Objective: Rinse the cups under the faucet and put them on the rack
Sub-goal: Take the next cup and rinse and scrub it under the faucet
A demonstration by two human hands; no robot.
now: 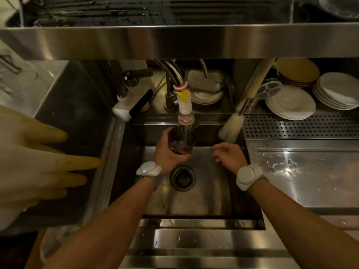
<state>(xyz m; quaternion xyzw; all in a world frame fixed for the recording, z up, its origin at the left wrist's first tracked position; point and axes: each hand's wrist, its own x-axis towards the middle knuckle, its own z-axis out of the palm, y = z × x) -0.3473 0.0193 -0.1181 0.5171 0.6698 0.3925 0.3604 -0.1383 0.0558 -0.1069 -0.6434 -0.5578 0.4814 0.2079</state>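
A clear glass cup [182,141] is held upright in the steel sink [211,200], directly under the faucet head [185,113]. Water streams into the cup, and brownish liquid sits at its bottom. My left hand [168,154] is wrapped around the cup from the left and below. My right hand [230,155] hovers to the right of the cup, fingers apart, holding nothing. A dark slatted rack [155,11] lies on the shelf above the sink, at the top of the view.
The drain [183,177] lies below the cup. A bottle brush [232,127] leans at the sink's back right. Stacked white saucers [290,102] and plates [339,90] stand at the right. A pale rubber glove [35,160] hangs at the left. A wet steel counter [310,175] adjoins the sink.
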